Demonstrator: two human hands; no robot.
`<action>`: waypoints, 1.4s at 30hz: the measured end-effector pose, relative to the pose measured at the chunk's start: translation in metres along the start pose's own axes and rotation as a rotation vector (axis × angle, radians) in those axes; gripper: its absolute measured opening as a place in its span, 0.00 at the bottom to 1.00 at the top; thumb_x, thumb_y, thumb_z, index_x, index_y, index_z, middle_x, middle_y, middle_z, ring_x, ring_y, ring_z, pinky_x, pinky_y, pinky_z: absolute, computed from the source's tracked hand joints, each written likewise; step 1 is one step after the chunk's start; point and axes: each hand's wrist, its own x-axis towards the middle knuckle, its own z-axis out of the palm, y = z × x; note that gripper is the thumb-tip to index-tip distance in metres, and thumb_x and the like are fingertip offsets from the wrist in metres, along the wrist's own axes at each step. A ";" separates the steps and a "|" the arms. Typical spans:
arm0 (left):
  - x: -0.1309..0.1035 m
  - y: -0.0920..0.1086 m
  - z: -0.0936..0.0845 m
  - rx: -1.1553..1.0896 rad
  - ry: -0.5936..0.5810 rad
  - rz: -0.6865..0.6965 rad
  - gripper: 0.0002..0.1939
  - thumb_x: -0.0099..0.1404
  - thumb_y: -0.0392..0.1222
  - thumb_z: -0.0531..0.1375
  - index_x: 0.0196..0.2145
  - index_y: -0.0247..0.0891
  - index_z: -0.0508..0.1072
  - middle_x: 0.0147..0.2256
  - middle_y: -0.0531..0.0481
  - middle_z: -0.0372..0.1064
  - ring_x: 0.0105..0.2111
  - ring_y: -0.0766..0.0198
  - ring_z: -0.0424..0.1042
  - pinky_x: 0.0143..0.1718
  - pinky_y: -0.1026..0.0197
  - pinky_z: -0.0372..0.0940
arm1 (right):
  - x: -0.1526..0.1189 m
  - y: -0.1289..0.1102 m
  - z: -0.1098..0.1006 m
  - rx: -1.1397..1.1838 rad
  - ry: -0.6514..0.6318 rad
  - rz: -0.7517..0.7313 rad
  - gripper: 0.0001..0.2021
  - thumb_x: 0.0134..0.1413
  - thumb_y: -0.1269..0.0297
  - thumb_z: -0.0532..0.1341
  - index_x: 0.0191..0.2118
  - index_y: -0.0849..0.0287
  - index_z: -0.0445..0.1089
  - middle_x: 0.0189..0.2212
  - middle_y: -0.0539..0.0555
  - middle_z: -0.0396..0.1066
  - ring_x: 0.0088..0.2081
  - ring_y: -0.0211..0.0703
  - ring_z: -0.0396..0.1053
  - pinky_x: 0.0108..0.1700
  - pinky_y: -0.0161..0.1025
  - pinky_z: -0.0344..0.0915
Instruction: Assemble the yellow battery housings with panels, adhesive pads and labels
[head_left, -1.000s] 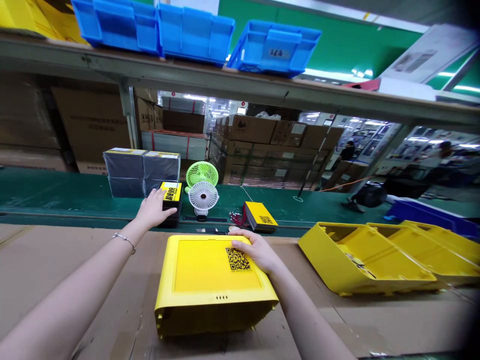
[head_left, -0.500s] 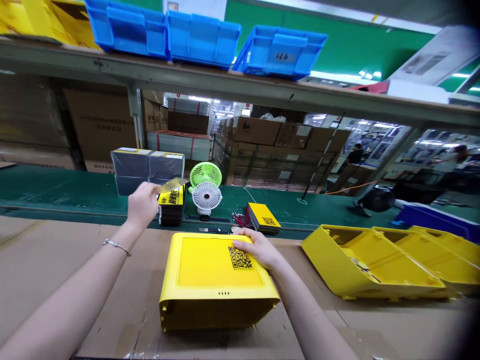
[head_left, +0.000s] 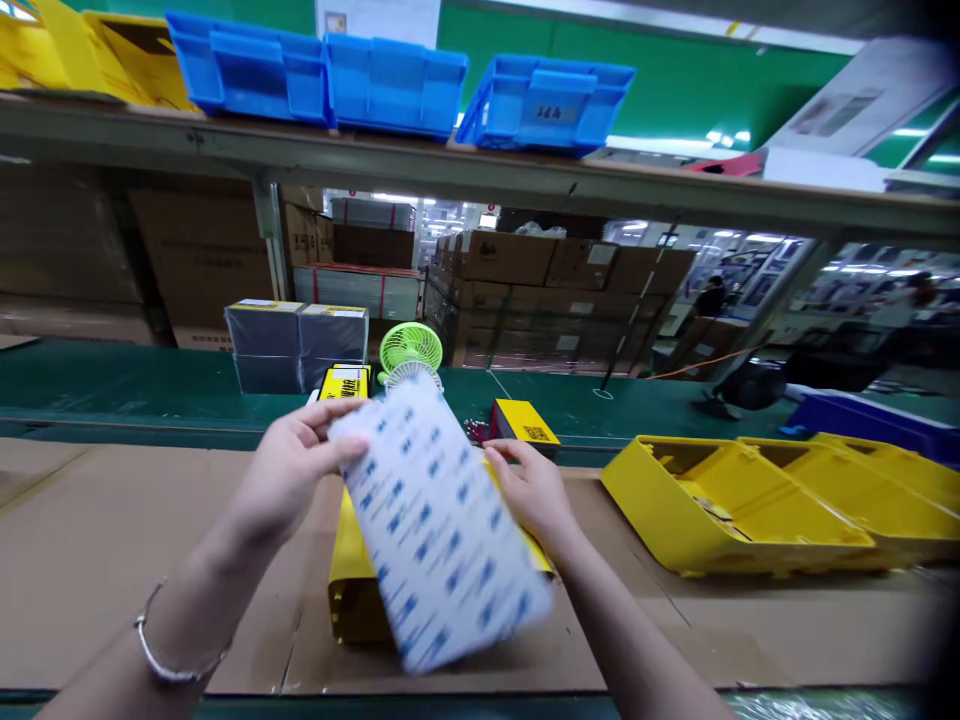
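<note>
My left hand (head_left: 300,460) pinches the upper left edge of a white sheet (head_left: 442,530) printed with rows of blue marks. The sheet hangs tilted and slightly blurred in front of a yellow plastic housing (head_left: 349,560), covering most of it. The housing rests on the cardboard-covered bench, with its open side toward me. My right hand (head_left: 529,490) is closed at the housing's back right edge, beside the sheet; its fingertips are partly hidden.
Several open yellow housings (head_left: 735,500) stand in a row at the right. Behind the work area are a green fan (head_left: 411,346), a stack of yellow labels (head_left: 525,420) and grey packs (head_left: 300,345). Blue bins (head_left: 547,105) line the shelf above.
My left hand has come back toward me from the yellow-topped stack, bringing the sheet over the housing. My right hand has shifted slightly at the housing's edge, its thumb off the printed code.
</note>
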 end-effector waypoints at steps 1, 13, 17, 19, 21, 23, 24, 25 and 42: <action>-0.009 -0.001 0.006 0.029 -0.058 -0.052 0.24 0.49 0.39 0.67 0.45 0.38 0.70 0.36 0.46 0.75 0.34 0.58 0.74 0.31 0.61 0.70 | -0.005 -0.010 -0.004 -0.002 0.051 -0.009 0.16 0.57 0.54 0.52 0.40 0.60 0.69 0.43 0.59 0.71 0.45 0.51 0.68 0.48 0.47 0.63; -0.061 -0.024 0.052 0.170 -0.257 -0.107 0.22 0.53 0.42 0.64 0.46 0.43 0.69 0.28 0.54 0.69 0.27 0.68 0.65 0.30 0.65 0.60 | -0.057 -0.118 -0.024 0.420 -0.313 -0.151 0.02 0.53 0.68 0.60 0.31 0.57 0.71 0.29 0.49 0.72 0.32 0.36 0.69 0.37 0.34 0.65; -0.074 -0.035 0.060 -0.453 -0.454 -0.342 0.18 0.55 0.44 0.61 0.44 0.39 0.71 0.40 0.46 0.70 0.40 0.59 0.68 0.45 0.56 0.60 | -0.061 -0.116 -0.023 0.393 -0.032 -0.275 0.01 0.51 0.70 0.61 0.31 0.58 0.69 0.28 0.49 0.69 0.31 0.36 0.67 0.35 0.36 0.65; -0.084 -0.043 0.064 -0.693 -0.568 -0.523 0.23 0.57 0.50 0.57 0.49 0.38 0.68 0.44 0.42 0.69 0.44 0.52 0.67 0.48 0.50 0.58 | -0.063 -0.113 -0.019 0.330 0.164 -0.366 0.04 0.50 0.74 0.61 0.32 0.58 0.69 0.28 0.49 0.69 0.31 0.37 0.66 0.38 0.39 0.65; -0.092 -0.052 0.067 -0.824 -0.603 -0.669 0.29 0.58 0.55 0.54 0.54 0.37 0.63 0.45 0.40 0.68 0.47 0.48 0.66 0.49 0.47 0.56 | -0.064 -0.111 -0.013 0.232 0.301 -0.475 0.09 0.47 0.78 0.62 0.34 0.58 0.69 0.29 0.50 0.69 0.33 0.39 0.66 0.42 0.43 0.65; -0.096 -0.057 0.068 -0.895 -0.587 -0.747 0.33 0.59 0.59 0.51 0.57 0.36 0.59 0.46 0.39 0.68 0.49 0.47 0.64 0.51 0.45 0.54 | -0.067 -0.109 -0.008 0.125 0.356 -0.567 0.12 0.45 0.82 0.61 0.35 0.59 0.70 0.33 0.53 0.70 0.37 0.42 0.66 0.45 0.46 0.64; -0.096 -0.059 0.067 -0.916 -0.575 -0.757 0.34 0.59 0.59 0.51 0.58 0.37 0.58 0.47 0.39 0.67 0.50 0.46 0.64 0.51 0.44 0.53 | -0.068 -0.108 -0.006 0.084 0.356 -0.599 0.13 0.45 0.83 0.61 0.36 0.60 0.70 0.35 0.54 0.70 0.40 0.43 0.66 0.46 0.48 0.64; -0.095 -0.059 0.066 -0.931 -0.569 -0.753 0.34 0.59 0.59 0.51 0.59 0.38 0.56 0.48 0.39 0.67 0.51 0.46 0.63 0.52 0.44 0.52 | -0.070 -0.108 -0.005 0.064 0.341 -0.621 0.14 0.45 0.83 0.60 0.36 0.60 0.70 0.37 0.55 0.70 0.42 0.44 0.65 0.46 0.48 0.63; -0.096 -0.065 0.053 -0.874 -0.591 -0.720 0.36 0.54 0.66 0.54 0.52 0.37 0.66 0.44 0.41 0.68 0.44 0.52 0.68 0.52 0.49 0.52 | -0.078 -0.120 -0.022 0.055 0.223 -0.630 0.12 0.46 0.80 0.59 0.35 0.58 0.69 0.36 0.53 0.65 0.42 0.44 0.63 0.49 0.51 0.60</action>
